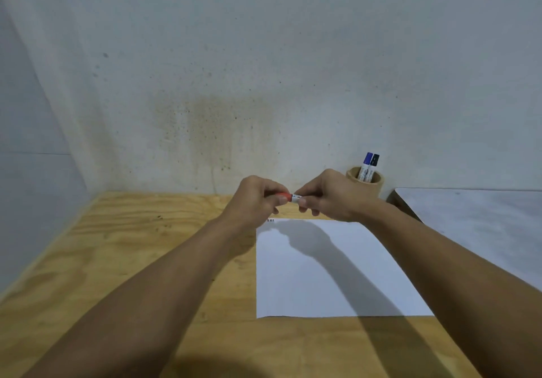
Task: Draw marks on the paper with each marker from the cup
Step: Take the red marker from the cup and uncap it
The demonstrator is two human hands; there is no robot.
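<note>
I hold a red marker (pixel 289 196) level above the paper's (pixel 331 275) far edge, my left hand (pixel 258 198) closed on its red cap end, my right hand (pixel 325 198) closed on the white barrel. The cup (pixel 365 182) stands behind on the counter (pixel 132 245).

Bare forearms; seemingly no sleeves, rings.

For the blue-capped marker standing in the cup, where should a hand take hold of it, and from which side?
Grip the blue-capped marker by its cap and the upper barrel, the only part standing clear of the cup. Come from above with a fingertip pinch, then lift straight up. It stands nearly upright, its lower barrel hidden inside the rim, and a black-capped marker appears to touch its right side, so the fingers probably fit best front and back.
</note>
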